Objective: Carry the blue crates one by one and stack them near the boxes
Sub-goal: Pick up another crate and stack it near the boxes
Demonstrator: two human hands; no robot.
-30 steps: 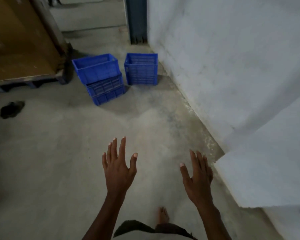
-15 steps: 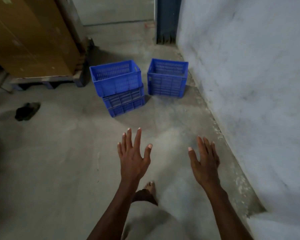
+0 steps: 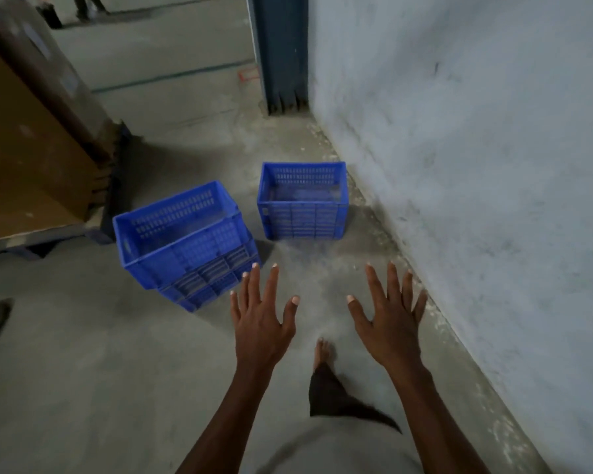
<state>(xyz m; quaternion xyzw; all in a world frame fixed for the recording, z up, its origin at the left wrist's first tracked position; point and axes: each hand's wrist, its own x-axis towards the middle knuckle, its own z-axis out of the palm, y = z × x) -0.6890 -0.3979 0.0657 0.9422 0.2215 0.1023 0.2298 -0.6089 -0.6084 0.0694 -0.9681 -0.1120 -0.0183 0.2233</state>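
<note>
Blue plastic crates sit on the concrete floor [image 3: 83,354] ahead: a stack of two [image 3: 185,244], the upper one skewed on the lower, standing just beside a large cardboard box [image 3: 24,148] on a pallet, and a single crate [image 3: 303,203] a little apart, close to the whitewashed wall [image 3: 476,165]. Both hands reach forward, empty, the left hand [image 3: 261,323] and the right hand [image 3: 387,326] with fingers spread straight and touching nothing. This looks like the approach to a pick-up, most likely of the single crate, since it alone is unstacked. Next, the hands would need to come down on its two short sides, grip under the rim and lift it level onto the stack. A bare foot [image 3: 322,350] steps forward between the arms.
</note>
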